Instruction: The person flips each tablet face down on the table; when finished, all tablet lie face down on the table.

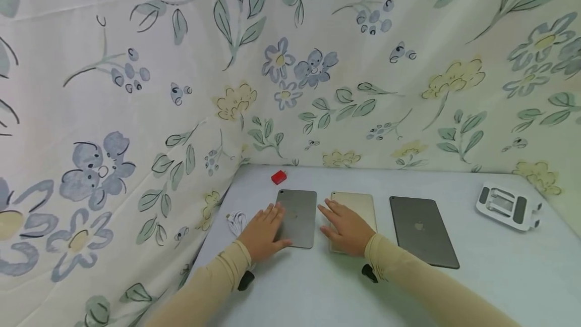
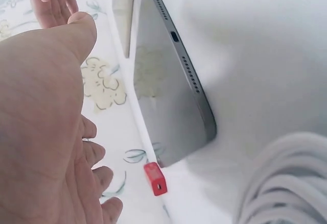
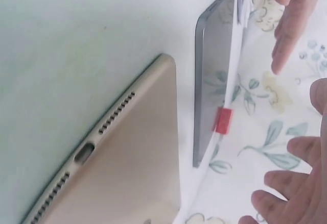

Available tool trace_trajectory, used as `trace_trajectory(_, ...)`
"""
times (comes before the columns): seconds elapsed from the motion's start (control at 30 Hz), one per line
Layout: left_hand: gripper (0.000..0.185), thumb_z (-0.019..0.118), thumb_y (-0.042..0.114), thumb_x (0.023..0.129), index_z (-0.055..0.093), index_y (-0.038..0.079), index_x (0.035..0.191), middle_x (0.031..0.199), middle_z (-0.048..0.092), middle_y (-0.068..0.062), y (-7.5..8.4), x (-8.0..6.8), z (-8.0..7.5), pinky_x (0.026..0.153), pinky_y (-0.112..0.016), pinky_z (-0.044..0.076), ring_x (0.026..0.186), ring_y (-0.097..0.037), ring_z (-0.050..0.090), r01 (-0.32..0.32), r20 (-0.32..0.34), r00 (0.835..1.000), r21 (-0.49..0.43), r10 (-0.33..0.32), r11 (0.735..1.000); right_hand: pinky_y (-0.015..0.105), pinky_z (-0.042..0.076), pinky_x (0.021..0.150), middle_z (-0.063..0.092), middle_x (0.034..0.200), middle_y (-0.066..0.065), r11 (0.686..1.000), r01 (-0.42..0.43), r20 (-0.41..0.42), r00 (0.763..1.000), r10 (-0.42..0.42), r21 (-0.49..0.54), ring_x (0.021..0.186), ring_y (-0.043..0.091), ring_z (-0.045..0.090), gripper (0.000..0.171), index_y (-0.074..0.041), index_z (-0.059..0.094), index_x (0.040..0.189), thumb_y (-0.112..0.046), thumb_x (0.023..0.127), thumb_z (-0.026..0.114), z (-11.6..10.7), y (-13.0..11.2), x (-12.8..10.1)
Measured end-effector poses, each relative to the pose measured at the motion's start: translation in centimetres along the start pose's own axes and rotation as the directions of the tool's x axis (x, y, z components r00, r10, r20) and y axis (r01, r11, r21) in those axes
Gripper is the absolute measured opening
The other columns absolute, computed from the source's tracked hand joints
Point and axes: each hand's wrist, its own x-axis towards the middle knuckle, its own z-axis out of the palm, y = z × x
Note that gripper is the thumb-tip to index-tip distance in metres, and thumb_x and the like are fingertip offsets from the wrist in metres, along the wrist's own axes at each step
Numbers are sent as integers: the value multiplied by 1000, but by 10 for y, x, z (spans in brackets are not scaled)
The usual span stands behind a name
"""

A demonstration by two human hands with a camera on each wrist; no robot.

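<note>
Three tablets lie face down in a row on the pale table. The grey tablet is on the left, the gold tablet in the middle, and a dark grey tablet on the right. My left hand is flat with straight fingers over the grey tablet's left edge. My right hand lies spread over the gold tablet's near left part. Neither hand grips anything. The left wrist view shows the open left palm above the grey tablet. The right wrist view shows the gold tablet below the right hand's fingers.
A small red block sits behind the grey tablet. A coiled white cable lies at the table's left edge. A white folding stand is at the far right. Floral cloth walls the table at back and left.
</note>
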Motion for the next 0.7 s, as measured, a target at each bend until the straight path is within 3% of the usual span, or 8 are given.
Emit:
trace_trajectory(0.3,94,45,69,90,26,1,152,157,23,-16,-10,-4,2,112,-51,21,144,-33,22,38,75,996,23,-40,999,47,27,111,30,156,11,997,-74,81,994,71,38,142,29,28,60,-17,36,152,-44,100,49,15,-11,16)
trace_trajectory(0.7,95,43,71,90,28,1,152,157,25,-16,-23,-3,13,113,-50,20,144,-31,21,81,136,987,28,-84,996,52,25,110,27,156,18,981,-158,148,979,141,111,141,38,26,62,-14,33,153,-47,102,43,35,-28,35)
